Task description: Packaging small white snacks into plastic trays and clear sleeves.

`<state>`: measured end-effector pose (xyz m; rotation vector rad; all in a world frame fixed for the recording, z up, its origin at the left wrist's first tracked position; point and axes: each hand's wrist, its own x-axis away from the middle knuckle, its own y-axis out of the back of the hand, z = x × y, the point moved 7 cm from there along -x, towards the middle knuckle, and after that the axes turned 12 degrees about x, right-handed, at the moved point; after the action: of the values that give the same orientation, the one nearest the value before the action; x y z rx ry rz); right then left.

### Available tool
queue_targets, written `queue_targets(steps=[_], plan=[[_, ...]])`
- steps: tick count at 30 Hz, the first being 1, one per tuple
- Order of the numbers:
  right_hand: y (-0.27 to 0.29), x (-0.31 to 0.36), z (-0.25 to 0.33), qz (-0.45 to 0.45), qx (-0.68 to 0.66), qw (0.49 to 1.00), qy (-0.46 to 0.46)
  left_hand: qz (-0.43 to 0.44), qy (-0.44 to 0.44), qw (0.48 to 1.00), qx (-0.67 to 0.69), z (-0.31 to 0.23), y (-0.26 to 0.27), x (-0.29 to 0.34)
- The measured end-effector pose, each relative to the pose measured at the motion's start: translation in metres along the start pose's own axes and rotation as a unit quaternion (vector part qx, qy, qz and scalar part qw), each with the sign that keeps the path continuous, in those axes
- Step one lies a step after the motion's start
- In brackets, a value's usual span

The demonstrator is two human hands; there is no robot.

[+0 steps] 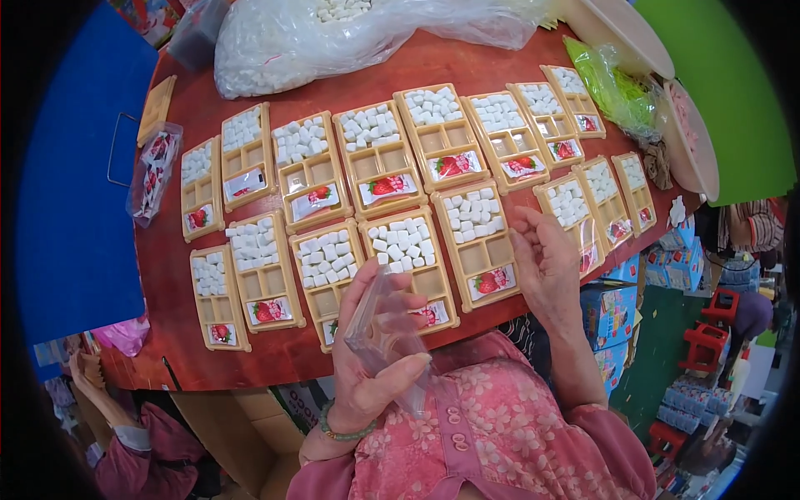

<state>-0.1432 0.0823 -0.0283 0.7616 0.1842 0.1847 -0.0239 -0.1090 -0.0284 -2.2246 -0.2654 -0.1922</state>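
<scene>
My left hand (367, 367) grips a clear plastic piece (385, 321), thin-walled like a stack of small covers, tilted above the table's near edge. Beside the tan compartment tray (479, 254) at the near middle, my right hand (548, 262) hovers with loosely curled fingers apart; nothing shows between them. That tray holds white marshmallow-like pieces (475, 214) in its large compartment and a strawberry-print sachet (492, 283) in its lowest one. Partly behind my left hand lies another filled tray (442, 287). Several similar trays stand in two curved rows, each with white pieces and a sachet.
A big clear bag (283, 58) of white pieces lies at the back. Left stands a clear box (156, 171) of sachets. A green plastic bag (612, 83) and pale bowls (690, 137) sit right. Below are a cardboard box (237, 433), blue cartons (607, 317) and another person's hand (87, 375).
</scene>
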Motion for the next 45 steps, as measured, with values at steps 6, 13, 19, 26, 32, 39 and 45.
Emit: queue_targets(steps=[6,13,19,26,32,39,45], plan=[[0.001,0.0,0.005,-0.024,0.142,0.988,0.062,0.016,0.006,1.0,-0.004,0.002,-0.001,0.0],[0.005,0.003,0.02,-0.041,0.222,0.969,0.104,0.016,0.006,1.0,-0.021,0.002,-0.002,0.0],[-0.014,0.006,0.061,0.054,0.267,0.943,0.192,0.018,-0.008,0.999,-0.025,-0.001,-0.002,0.001],[-0.045,0.013,0.038,0.127,0.325,0.916,0.198,0.007,-0.017,1.0,-0.008,-0.001,-0.003,0.004],[-0.032,0.016,0.024,0.121,0.344,0.91,0.197,-0.018,0.019,0.996,0.083,0.003,-0.002,0.005],[-0.011,0.018,0.033,0.042,0.323,0.921,0.212,-0.033,-0.008,0.995,0.097,0.003,0.003,0.006],[0.0,0.042,0.092,0.102,0.04,0.969,0.222,-0.048,-0.056,0.995,0.062,0.004,0.002,0.007]])
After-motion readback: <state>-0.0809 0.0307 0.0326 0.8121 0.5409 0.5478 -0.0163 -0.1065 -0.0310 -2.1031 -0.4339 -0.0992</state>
